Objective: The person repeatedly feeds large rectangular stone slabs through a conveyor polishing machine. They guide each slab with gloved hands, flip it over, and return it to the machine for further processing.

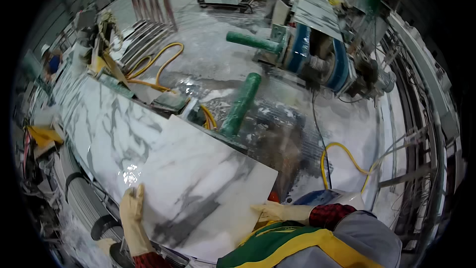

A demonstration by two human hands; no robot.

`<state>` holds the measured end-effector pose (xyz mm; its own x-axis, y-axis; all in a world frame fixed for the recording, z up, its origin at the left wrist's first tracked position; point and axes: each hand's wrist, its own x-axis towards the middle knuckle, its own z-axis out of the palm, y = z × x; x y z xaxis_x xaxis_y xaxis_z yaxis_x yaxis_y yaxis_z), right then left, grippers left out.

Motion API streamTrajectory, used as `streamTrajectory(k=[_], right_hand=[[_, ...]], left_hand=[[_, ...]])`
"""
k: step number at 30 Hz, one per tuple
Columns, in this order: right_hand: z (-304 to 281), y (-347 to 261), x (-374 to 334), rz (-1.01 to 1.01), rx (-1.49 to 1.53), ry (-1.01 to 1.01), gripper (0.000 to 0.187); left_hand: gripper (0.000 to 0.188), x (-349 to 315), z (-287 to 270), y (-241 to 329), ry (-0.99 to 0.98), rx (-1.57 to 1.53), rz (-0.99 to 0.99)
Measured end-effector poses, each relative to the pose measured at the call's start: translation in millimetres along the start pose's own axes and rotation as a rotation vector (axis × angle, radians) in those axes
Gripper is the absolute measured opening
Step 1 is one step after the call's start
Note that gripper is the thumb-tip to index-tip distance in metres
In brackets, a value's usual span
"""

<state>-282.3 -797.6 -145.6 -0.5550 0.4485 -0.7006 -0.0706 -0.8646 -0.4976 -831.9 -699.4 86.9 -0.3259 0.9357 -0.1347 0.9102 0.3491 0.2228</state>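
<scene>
2 gloved hands, left hand (pixel 133 212) and right hand (pixel 270 212), press marble slab (pixel 198 188).

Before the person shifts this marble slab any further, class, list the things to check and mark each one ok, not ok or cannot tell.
1. Left hand flat on the marble slab, gloved: ok.
2. Right hand on the slab's near right edge, gloved: ok.
3. Slab unbroken where visible: ok.
4. Green roller just past the slab's far edge: ok.
5. Yellow hose lying apart from the slab: ok.
6. Support under the slab: cannot tell.
</scene>
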Motion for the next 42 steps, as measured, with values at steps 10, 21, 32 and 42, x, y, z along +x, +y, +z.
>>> streamTrajectory(k=[10,21,32,42], right_hand=[[-20,-183,-112,-0.341,-0.182,0.440,0.053],[-257,-429,-233,-0.994,-0.025,0.728,0.042],[-448,-441,-249,-0.701,0.407,1.057,0.048],[-585,-519,-227,-0.454,0.378,1.264,0.077]], left_hand=[[0.055,-29,-83,176,0.414,-0.510,-0.044],[0.051,65,72,461,0.196,-1.150,0.105],[0.065,129,192,650,-0.275,-0.884,-0.050],[0.066,245,244,784,-0.249,-0.569,0.467]])
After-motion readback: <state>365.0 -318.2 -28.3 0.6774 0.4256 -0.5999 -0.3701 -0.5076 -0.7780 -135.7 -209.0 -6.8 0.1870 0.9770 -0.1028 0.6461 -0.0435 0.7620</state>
